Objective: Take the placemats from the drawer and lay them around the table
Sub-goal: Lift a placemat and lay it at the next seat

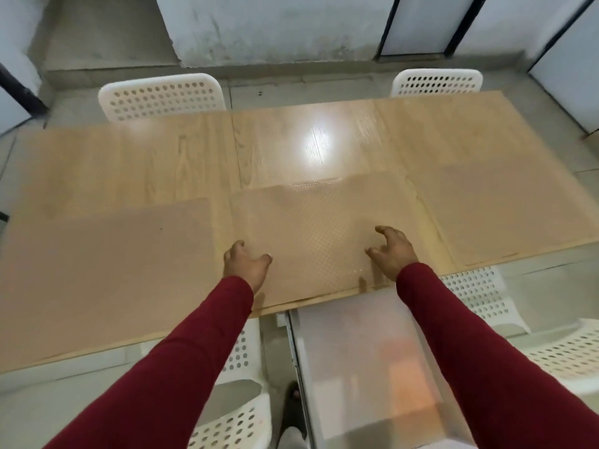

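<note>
Three translucent beige placemats lie along the near edge of the wooden table (181,157): a left placemat (107,254), a middle placemat (317,228) with a dotted texture, and a right placemat (505,205). My left hand (244,264) rests at the middle mat's near left edge with loosely bent fingers. Over the same mat's near right part, my right hand (393,251) also has relaxed, curved fingers. Neither hand holds anything. Below the table's front edge an open frosted white drawer (356,367) sticks out towards me; its contents are blurred.
White perforated chairs stand at the far side, a far left chair (162,95) and a far right chair (437,82). More chairs (479,293) (236,416) stand on my side, beside the drawer. A bright light reflection sits mid-table. The floor is grey.
</note>
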